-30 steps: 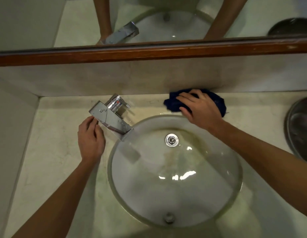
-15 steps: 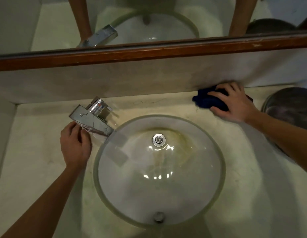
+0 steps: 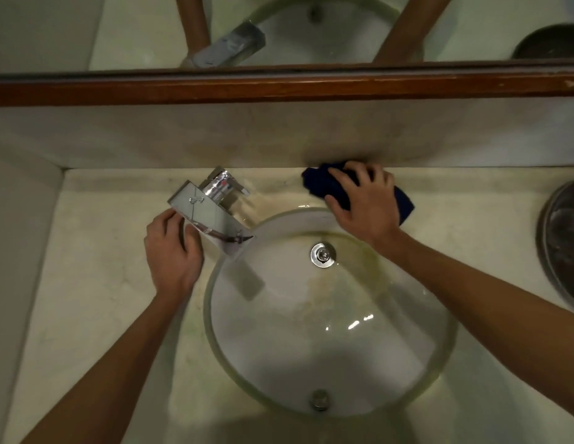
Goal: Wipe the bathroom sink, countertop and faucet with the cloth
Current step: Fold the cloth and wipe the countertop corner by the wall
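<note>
A round white sink (image 3: 391,392) with a chrome drain (image 3: 323,254) is set in a pale stone countertop (image 3: 87,283). My right hand (image 3: 364,201) presses a dark blue cloth (image 3: 322,184) flat on the countertop behind the sink's back rim, close to the backsplash. The chrome faucet (image 3: 212,206) stands at the sink's back left, its flat spout pointing toward the bowl. My left hand (image 3: 172,254) rests against the faucet's left side, fingers touching the spout's edge. Yellowish stains run down the bowl below the drain.
A dark metal basin (image 3: 561,241) sits on the countertop at the far right. A wood-framed mirror (image 3: 279,88) hangs above the backsplash and reflects my arms and the faucet. A side wall (image 3: 19,235) bounds the countertop on the left.
My right hand slid the cloth right along the back of the countertop, then back left to just behind the sink. My left hand stayed at the faucet.
</note>
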